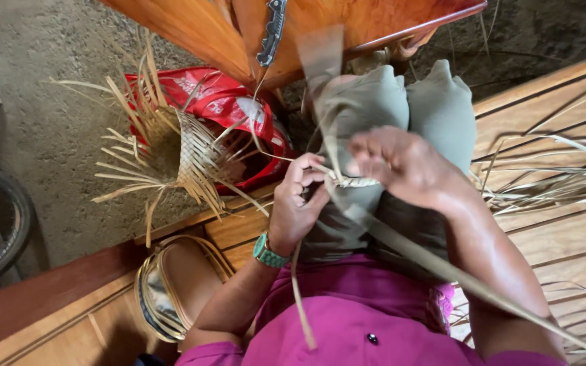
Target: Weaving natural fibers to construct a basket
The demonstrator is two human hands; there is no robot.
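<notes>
Standing right by her here. Well off to the left of her hands there's a half-woven pale straw basket [181, 152] with loose ends sticking out everywhere, lying against a shiny red plastic bag [222, 102] on the ground. Nearer, just below her left wrist, a tan strappy sandal [171, 288] sits on the wooden bench [551, 237].

The left hand [296, 210], teal watch on the wrist, is curled nearly shut, thumb and fingertips pinching the dry tan palm-leaf strip [354, 181] right where it's being folded. That strip sits between both hands, over her knees in grey-green trousers [401, 102], with one long flat tail running down to the right past her magenta shirt [367, 318] and a thinner one dangling below the left hand.

The right hand [401, 166] is partly closed over the same strip, fingers bent down on it; I can't see its fingertips clearly.

My read: she's in the middle of a fold or twist at the start of a weave. The next move looks like it needs a tight pinch while the long tail gets pulled across. The strip looks stiff, flat and papery. More loose dry leaf strips [551, 183] lie to the right of her right hand.
</notes>
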